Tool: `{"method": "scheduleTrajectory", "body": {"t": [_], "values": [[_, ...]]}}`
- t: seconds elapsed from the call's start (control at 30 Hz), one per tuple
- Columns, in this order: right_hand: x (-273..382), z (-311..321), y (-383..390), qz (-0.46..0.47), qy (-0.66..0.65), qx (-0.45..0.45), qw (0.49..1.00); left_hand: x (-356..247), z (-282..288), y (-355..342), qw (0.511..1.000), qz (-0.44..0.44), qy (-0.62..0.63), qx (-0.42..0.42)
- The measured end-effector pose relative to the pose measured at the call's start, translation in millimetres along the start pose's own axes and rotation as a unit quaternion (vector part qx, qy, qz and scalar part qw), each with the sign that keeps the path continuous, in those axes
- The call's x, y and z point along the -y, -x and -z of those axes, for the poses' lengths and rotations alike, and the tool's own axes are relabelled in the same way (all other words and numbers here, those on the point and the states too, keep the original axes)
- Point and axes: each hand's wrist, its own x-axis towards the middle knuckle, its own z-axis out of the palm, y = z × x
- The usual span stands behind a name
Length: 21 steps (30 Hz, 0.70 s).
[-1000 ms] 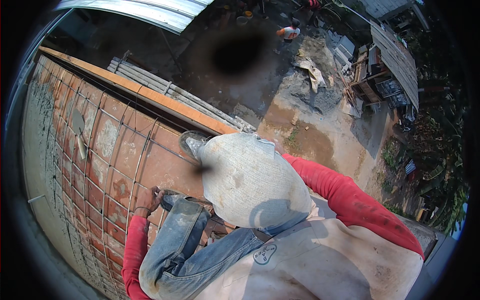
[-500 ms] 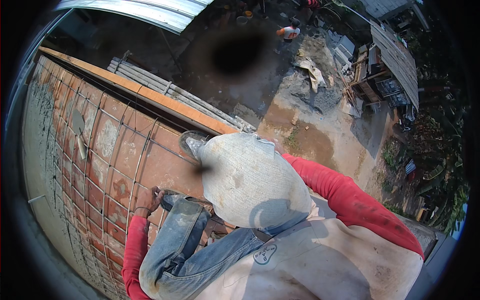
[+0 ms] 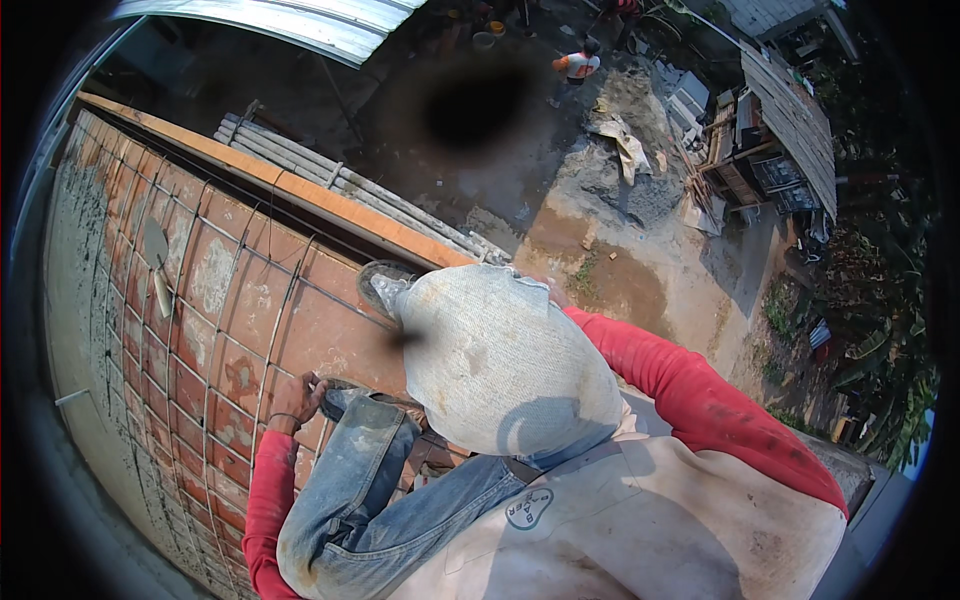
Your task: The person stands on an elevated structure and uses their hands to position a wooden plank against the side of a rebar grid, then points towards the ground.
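Posture at the right side of a steel mesh (image 3: 209,377)

The mesh of crossed bars lies over a patchy reddish panel (image 3: 330,330) and is the reference for every place given. Along its far side runs an orange board (image 3: 330,204), which appears to bound the panel; grey poles (image 3: 300,160) lie bundled just beyond. A trowel (image 3: 156,246) rests on the left part of the mesh, blade pointing away and handle nearer, probably so placed to be within reach. At the right part of the mesh, the left shoe (image 3: 343,399) and right shoe (image 3: 374,288) stand apart under bent legs, a stance that seems chosen for steadiness.

The left hand (image 3: 296,397) is lowered to the mesh just beside the left shoe, fingers curled, its forearm in a red sleeve (image 3: 270,490) passing outside the left leg (image 3: 360,460). Whether this grip pinches a bar or merely leans there cannot be told. The right arm (image 3: 690,390) reaches forward outside the pale-clad right knee (image 3: 510,360), on the side away from the mesh; only a sliver of the right hand (image 3: 558,293) shows, so its grip cannot be judged either. A co-worker (image 3: 580,66) stands well beyond the mesh.
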Motion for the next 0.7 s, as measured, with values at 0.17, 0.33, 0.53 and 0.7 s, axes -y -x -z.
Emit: {"method": "scheduleTrajectory", "body": {"t": [0.17,0.33,0.53,0.7], "values": [[-2,-2,0,0.014,-0.01,-0.015,1.0,-2,0,0,1.0,0.009,0.001,0.01],[5,1,0,0.014,0.042,-0.013,0.999,-2,-1,0,1.0,0.013,0.006,0.004],[1,-2,0,0.044,0.027,-0.045,0.998,-1,-1,0,1.0,0.007,0.004,0.003],[6,3,0,0.014,0.035,-0.018,0.999,4,-4,-1,1.0,-0.002,0.004,-0.004]]}}
